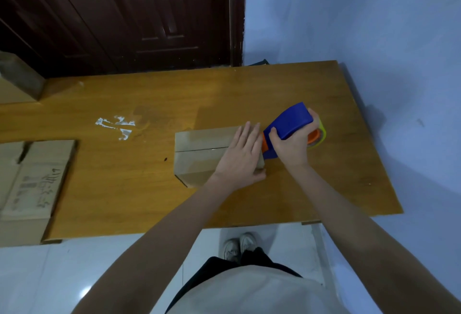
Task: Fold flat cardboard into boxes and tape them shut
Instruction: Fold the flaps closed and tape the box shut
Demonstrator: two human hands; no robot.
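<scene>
On table (249, 94), mid-right: small cardboard box (199, 151) sitting with flaps folded shut, seam running across top. Left hand (239, 156) lying flat on box's right end, fingers straight, pressing down. Right hand (291, 144) gripping blue tape dispenser (289, 124), fingers curled round handle, dispenser's orange front touching box's right edge. Farther left: flattened cardboard stack (35, 176) overhanging table's near edge. Beyond: white residue (117, 126) on tabletop, dark door (124, 14) behind.
</scene>
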